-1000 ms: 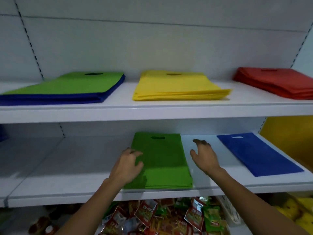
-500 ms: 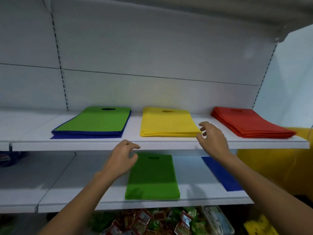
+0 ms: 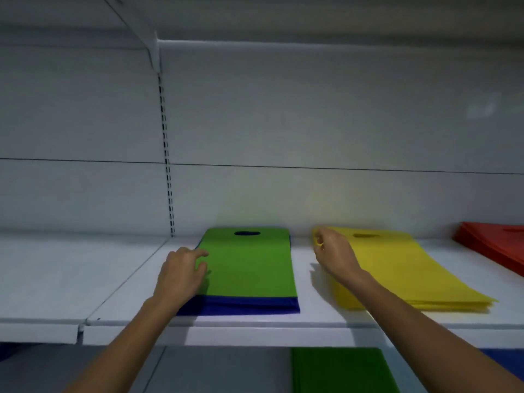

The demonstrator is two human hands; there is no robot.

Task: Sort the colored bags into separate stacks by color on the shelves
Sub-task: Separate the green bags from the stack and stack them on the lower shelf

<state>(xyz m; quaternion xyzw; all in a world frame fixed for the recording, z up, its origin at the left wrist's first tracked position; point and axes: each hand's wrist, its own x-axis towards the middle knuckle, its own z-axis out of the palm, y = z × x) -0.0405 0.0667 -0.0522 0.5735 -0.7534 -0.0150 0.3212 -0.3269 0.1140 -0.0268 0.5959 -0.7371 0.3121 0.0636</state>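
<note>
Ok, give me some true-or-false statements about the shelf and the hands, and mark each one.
1. A green bag lies on top of blue bags on the upper shelf. True.
2. The right hand is at the yellow stack's back left corner. True.
3. The yellow stack sits left of the green bag. False: it sits to its right.
4. The left hand hangs below the upper shelf. False: it touches the green bag's left edge.
5. A red stack lies at the far right. True.

cropped at 3 o'clock: red stack [image 3: 493, 248]. cropped at 6 o'clock: lower green stack [image 3: 340, 370]. mostly buried under green bag [image 3: 249, 268]: blue stack [image 3: 241, 305]. unclear through blur: any pinch by right hand [image 3: 334, 255] on yellow stack [image 3: 411, 268].
</note>
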